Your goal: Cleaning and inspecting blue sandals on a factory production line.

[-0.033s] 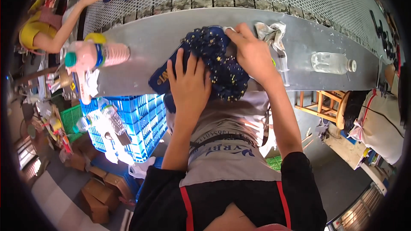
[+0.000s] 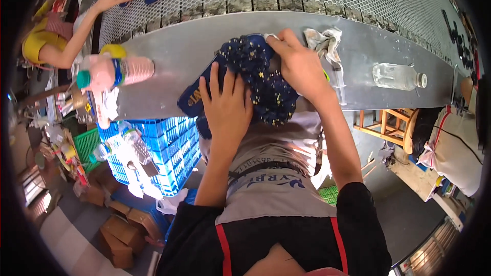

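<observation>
Right now both hands are busy with a dark blue sparkly piece [image 2: 261, 79] that lies on the grey metal ledge [image 2: 174, 53], partly over a dark blue shoe sole [image 2: 197, 92]. The left hand [image 2: 227, 105] lies flat on it with fingers spread, pressing it down. The right hand [image 2: 299, 64] is at the far top edge of the piece with its fingers curled on the rim; whether it pinches the rim cannot be told. The near side of the piece hangs a bit past the ledge, toward the person's apron [image 2: 273, 184]. If the left hand lifts too soon, the piece could likely slip off there and drop. A crumpled grey rag [image 2: 325, 41] sits just beside the right hand, so a big pull could drag it along. A clear plastic bottle [image 2: 396, 76] lies further out on that side, and a pink bottle [image 2: 115, 71] lies out past the left hand; a wide elbow swing might roll either one off the ledge.
</observation>
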Demonstrator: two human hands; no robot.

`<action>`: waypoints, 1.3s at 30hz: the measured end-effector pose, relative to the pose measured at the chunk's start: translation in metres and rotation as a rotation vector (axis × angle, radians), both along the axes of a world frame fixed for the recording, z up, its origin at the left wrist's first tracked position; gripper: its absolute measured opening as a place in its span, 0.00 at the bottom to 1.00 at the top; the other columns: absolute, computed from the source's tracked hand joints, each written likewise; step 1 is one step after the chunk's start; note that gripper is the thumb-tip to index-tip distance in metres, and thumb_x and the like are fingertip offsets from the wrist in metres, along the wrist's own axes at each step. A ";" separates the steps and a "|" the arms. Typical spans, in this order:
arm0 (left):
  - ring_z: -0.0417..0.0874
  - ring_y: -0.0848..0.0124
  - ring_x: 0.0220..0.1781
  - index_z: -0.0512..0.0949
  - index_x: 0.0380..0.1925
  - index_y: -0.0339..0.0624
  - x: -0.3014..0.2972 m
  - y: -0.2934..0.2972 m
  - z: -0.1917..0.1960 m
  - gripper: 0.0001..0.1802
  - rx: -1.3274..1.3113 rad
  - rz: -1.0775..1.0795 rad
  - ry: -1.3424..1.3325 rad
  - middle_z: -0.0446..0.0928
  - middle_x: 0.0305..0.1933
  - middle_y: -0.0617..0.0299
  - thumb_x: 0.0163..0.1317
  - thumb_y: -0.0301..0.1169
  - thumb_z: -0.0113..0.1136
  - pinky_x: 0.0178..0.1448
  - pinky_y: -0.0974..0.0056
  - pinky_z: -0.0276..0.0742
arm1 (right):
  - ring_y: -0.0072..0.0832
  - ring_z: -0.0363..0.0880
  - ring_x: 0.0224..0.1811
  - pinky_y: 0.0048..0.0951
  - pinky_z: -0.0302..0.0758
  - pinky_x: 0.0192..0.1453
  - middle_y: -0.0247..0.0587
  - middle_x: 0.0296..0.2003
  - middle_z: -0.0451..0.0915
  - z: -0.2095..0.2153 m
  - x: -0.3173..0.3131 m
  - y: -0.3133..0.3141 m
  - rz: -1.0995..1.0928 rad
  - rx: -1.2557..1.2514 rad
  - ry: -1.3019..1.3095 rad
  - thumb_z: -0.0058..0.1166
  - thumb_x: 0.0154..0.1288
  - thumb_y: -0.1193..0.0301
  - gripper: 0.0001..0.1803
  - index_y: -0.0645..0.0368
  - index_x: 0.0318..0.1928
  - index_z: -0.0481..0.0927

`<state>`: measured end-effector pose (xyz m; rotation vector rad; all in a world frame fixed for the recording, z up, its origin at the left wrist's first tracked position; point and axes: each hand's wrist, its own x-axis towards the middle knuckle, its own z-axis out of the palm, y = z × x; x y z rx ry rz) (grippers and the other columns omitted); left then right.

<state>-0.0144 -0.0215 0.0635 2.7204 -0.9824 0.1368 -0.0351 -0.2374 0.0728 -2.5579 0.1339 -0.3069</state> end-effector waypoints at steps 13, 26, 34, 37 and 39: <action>0.54 0.44 0.86 0.79 0.62 0.35 0.006 -0.010 0.007 0.31 0.117 0.035 0.194 0.74 0.69 0.50 0.68 0.47 0.58 0.83 0.28 0.42 | 0.34 0.86 0.38 0.38 0.84 0.35 0.35 0.43 0.75 -0.003 0.003 -0.002 0.086 -0.161 0.098 0.62 0.57 0.76 0.27 0.56 0.61 0.81; 0.57 0.37 0.84 0.77 0.68 0.50 0.003 -0.012 -0.003 0.34 0.157 0.031 0.213 0.72 0.71 0.52 0.68 0.56 0.59 0.81 0.24 0.44 | 0.27 0.78 0.33 0.30 0.78 0.33 0.34 0.47 0.78 0.002 -0.001 -0.005 0.104 -0.207 0.148 0.63 0.50 0.76 0.25 0.61 0.54 0.87; 0.58 0.36 0.84 0.77 0.68 0.54 0.002 -0.009 -0.004 0.32 0.141 0.027 0.218 0.73 0.70 0.53 0.70 0.56 0.56 0.80 0.23 0.45 | 0.27 0.78 0.33 0.28 0.78 0.31 0.33 0.48 0.78 0.009 -0.001 -0.002 0.160 -0.254 0.182 0.62 0.52 0.76 0.23 0.60 0.52 0.88; 0.58 0.37 0.84 0.78 0.66 0.49 0.006 -0.013 0.002 0.32 0.153 0.044 0.235 0.73 0.68 0.52 0.69 0.55 0.57 0.80 0.23 0.45 | 0.26 0.78 0.34 0.28 0.78 0.31 0.32 0.47 0.78 0.006 0.011 0.003 0.129 -0.252 0.166 0.61 0.53 0.76 0.24 0.59 0.54 0.87; 0.58 0.37 0.84 0.79 0.65 0.47 0.004 -0.013 0.000 0.32 0.142 0.046 0.222 0.74 0.68 0.52 0.69 0.54 0.57 0.81 0.24 0.45 | 0.26 0.78 0.34 0.28 0.78 0.31 0.31 0.47 0.78 0.007 0.008 0.005 0.117 -0.264 0.144 0.61 0.54 0.76 0.25 0.58 0.55 0.86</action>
